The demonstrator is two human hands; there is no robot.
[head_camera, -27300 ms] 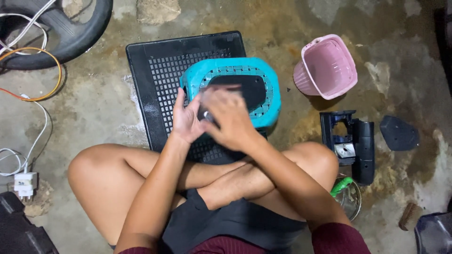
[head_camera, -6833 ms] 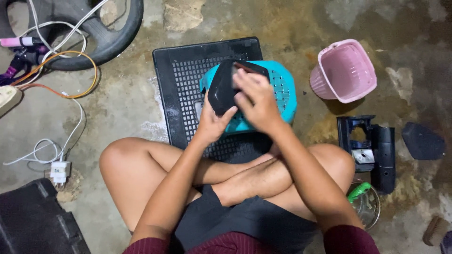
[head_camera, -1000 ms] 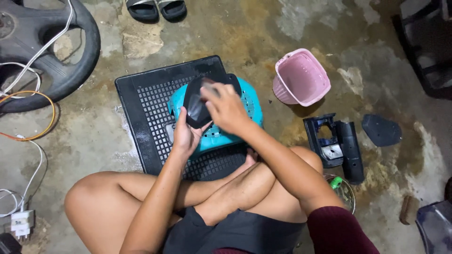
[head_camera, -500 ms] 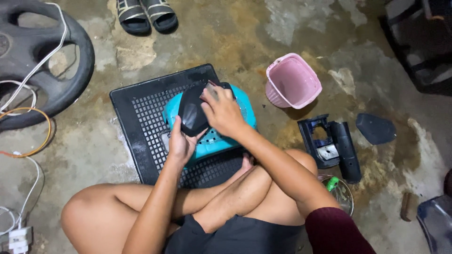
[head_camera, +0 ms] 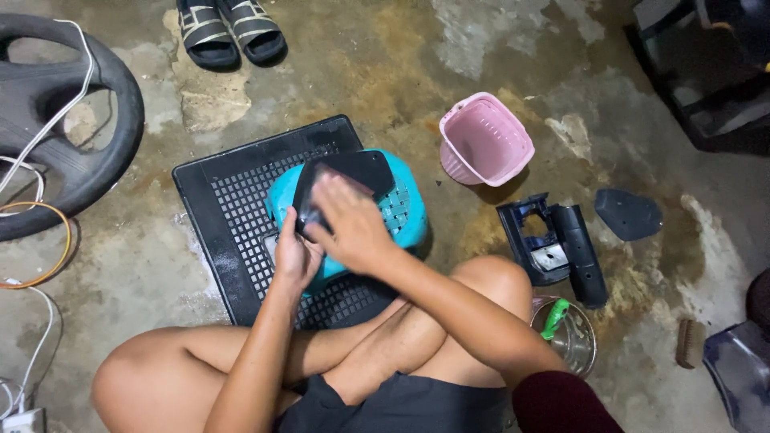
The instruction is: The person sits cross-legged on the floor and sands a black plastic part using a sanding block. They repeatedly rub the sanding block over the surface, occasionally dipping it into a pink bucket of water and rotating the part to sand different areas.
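Where the concrete floor (head_camera: 385,64) spreads stained and rough under a cross-legged person, the holdings run from large to small. Steering wheel (head_camera: 80,160), black, at far left, with white and orange cables beside it. Black perforated tray (head_camera: 233,200), flat on the floor before the knees. Teal basket (head_camera: 405,216), upturned on that tray as a rest. Pink basket (head_camera: 485,144), tipped, just right of the tray. Black housing part (head_camera: 553,244) with a cylindrical piece, further right; flat dark cover (head_camera: 628,214) beyond it. Pair of sandals (head_camera: 228,32), top. Metal bowl (head_camera: 573,341) holding a green-handled tool, by the right knee.

Item in hand: black curved plastic panel (head_camera: 353,170), lying atop the teal basket. Left hand (head_camera: 297,256) grips its lower left edge; right hand (head_camera: 353,228) lies flat, fingers spread and blurred, on its face. Judged light, stiff and smooth, possibly slippery; best held by the edges.
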